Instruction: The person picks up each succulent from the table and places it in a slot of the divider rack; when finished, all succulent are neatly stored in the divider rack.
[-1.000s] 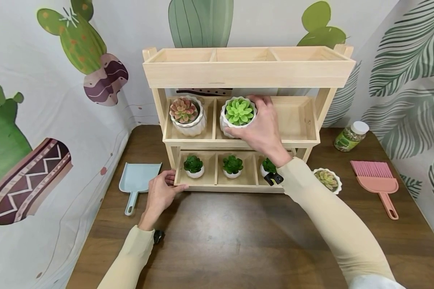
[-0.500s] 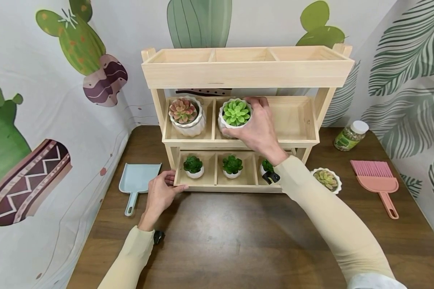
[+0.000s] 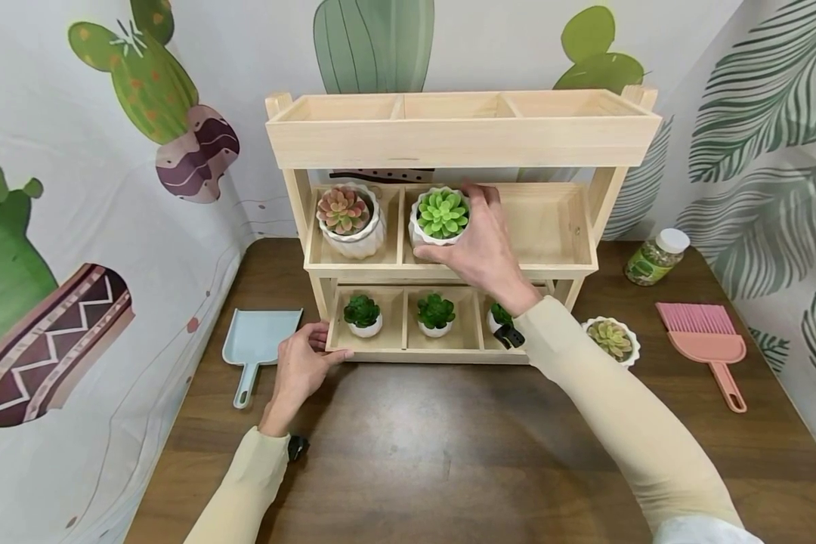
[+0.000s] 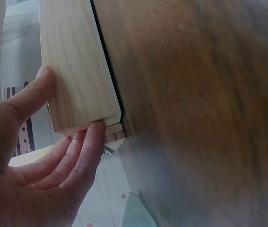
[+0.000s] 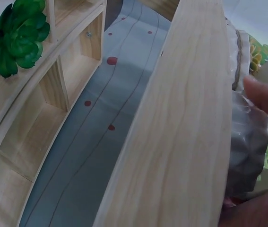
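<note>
My right hand (image 3: 486, 245) grips a white scalloped pot with a bright green succulent (image 3: 443, 213), thumb at the front and fingers behind. This pot stands in the middle tier of a wooden plant shelf (image 3: 462, 142), against the divider; in the right wrist view the tier's front board partly hides the white pot (image 5: 247, 142). My left hand (image 3: 304, 365) holds the shelf's lower left corner, thumb and fingers on the bottom tier's end (image 4: 79, 71). Left of the green succulent, a reddish succulent in a white pot (image 3: 353, 227) occupies its own compartment.
Small dark green succulents (image 3: 436, 311) in white pots fill the bottom tier. On the table (image 3: 408, 453) lie a blue dustpan (image 3: 261, 336) at left and a pink brush (image 3: 707, 344) at right. A potted succulent (image 3: 612, 340) and a lidded jar (image 3: 656, 257) stand right of the shelf.
My right hand has moved the green succulent's pot slightly left, closer to the divider. My left hand has stayed on the shelf corner.
</note>
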The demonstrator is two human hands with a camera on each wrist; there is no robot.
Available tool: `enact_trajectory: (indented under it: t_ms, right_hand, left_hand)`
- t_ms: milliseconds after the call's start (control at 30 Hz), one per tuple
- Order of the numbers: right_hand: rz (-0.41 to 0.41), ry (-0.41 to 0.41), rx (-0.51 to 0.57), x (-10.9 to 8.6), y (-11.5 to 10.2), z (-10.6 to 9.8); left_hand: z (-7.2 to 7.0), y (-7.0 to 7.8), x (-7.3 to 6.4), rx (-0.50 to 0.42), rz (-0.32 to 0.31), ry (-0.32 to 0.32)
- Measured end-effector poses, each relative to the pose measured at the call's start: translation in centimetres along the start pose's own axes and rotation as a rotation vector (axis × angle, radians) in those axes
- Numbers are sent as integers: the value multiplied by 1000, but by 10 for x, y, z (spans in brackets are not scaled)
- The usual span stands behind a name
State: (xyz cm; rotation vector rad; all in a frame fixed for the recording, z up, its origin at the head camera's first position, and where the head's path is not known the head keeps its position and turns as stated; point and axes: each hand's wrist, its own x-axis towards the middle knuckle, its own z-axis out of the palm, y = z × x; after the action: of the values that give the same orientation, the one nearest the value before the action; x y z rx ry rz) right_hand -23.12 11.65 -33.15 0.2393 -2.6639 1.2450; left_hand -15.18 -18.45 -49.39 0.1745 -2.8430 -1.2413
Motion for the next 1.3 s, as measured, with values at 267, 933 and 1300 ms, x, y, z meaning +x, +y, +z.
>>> enact_trajectory:
  t_ms: [267,933,1300]
  right_hand:
    - [5,22,37,-31,2,-16]
    - [-122,376,2,-140,62,-78]
    - [191,375,-117,-186,122,-94]
  left_hand:
    - [1,0,0,4,-1,-7]
    - [0,0,1,7,-5,-9]
    - [2,-1,3,-1,-4,-5]
